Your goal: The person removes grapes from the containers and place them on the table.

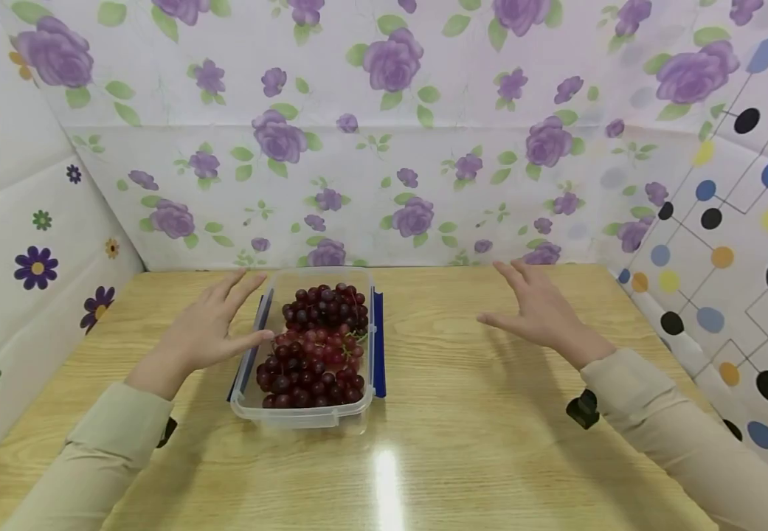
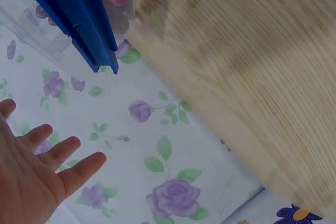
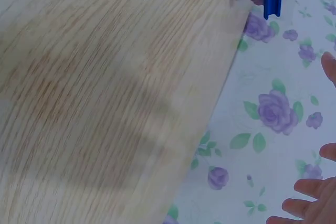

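Observation:
A clear plastic food container (image 1: 284, 417) with blue side clips (image 1: 379, 346) stands left of centre on the table. Dark red grapes (image 1: 300, 380) lie inside it in several bunches, with lighter red ones in the middle. My left hand (image 1: 201, 332) is held beside the container's left side, fingers spread, the thumb overlapping its rim in the head view. Over the right part of the table hovers my right hand (image 1: 539, 310), its fingers extended and holding nothing. The left wrist view shows a blue clip (image 2: 79, 14) beyond the left fingers.
The wood-grain table (image 1: 450, 442) meets a wall of purple-flowered cloth (image 1: 423, 169) at the back. Patterned cloth also closes in the left side, and a dotted sheet (image 1: 749, 295) the right. Dark wrist devices (image 1: 583, 409) sit at both cuffs.

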Tool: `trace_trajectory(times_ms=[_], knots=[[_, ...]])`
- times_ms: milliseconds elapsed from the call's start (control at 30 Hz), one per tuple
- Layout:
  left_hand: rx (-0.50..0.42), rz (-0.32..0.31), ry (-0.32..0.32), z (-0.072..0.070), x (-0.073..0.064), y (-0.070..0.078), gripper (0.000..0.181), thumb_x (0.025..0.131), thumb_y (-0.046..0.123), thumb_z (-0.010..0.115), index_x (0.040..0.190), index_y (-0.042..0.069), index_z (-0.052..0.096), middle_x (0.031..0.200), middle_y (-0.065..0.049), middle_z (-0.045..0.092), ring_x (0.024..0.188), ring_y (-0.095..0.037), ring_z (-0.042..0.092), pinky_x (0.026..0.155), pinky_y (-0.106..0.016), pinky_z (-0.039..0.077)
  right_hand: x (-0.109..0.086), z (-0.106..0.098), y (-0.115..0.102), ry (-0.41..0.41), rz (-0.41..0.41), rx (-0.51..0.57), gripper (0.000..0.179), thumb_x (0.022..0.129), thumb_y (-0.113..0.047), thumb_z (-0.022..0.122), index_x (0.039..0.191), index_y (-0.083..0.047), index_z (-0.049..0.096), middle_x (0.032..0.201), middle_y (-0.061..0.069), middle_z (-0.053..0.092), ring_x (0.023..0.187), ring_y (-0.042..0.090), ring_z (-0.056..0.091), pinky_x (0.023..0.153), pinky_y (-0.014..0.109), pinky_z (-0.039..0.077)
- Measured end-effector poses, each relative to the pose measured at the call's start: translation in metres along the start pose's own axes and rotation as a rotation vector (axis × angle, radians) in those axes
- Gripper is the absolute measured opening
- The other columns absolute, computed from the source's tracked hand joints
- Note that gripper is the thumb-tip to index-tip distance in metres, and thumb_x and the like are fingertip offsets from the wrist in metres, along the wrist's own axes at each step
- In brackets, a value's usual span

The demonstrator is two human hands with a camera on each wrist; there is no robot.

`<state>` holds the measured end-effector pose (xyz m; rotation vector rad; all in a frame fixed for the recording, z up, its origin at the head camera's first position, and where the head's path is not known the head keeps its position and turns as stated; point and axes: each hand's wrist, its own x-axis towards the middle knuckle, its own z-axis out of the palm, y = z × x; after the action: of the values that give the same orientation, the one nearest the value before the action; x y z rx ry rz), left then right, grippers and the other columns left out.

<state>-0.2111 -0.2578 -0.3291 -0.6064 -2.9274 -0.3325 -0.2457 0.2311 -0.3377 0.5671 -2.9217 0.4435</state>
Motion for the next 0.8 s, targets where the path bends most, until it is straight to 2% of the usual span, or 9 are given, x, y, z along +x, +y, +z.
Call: trace_trajectory(times_ms=[267,500,800], knots=[[-0.190,-0.022,-0.032,0.001,0.004,0.002,0.085,0.091,0.050,0.058,0.154,0.020,0.010,0.157,-0.022,0.011,0.139,-0.048,0.017,0.099,-0.072,0.025,0.004,0.001,-0.006,0.021,-0.015,0.058,0.091,0.084,-0.058,0.063,0.151,-0.011,0.023,0.151,0.024,0.026,0.136,0.047,0.025,0.102,0.066,0.029],[-0.301,-0.033,-0.028,0.000,0.006,0.006,0.085,0.092,0.045,0.059,0.154,0.023,0.006,0.158,-0.020,0.011,0.141,-0.045,0.015,0.103,-0.070,0.021,0.007,-0.002,-0.014,0.027,-0.019,0.120,0.089,0.084,-0.055,0.065,0.151,-0.012,0.024,0.151,0.022,0.026,0.136,0.046,0.026,0.099,0.065,0.033],[-0.491,-0.080,-0.065,-0.004,0.007,0.012,0.088,0.092,0.036,0.062,0.154,0.018,0.003,0.156,-0.023,0.008,0.134,-0.052,0.023,0.094,-0.073,0.031,0.006,0.002,-0.025,0.033,-0.038,0.222,0.087,0.084,-0.049,0.068,0.151,-0.013,0.024,0.151,0.019,0.028,0.136,0.043,0.027,0.102,0.064,0.031]])
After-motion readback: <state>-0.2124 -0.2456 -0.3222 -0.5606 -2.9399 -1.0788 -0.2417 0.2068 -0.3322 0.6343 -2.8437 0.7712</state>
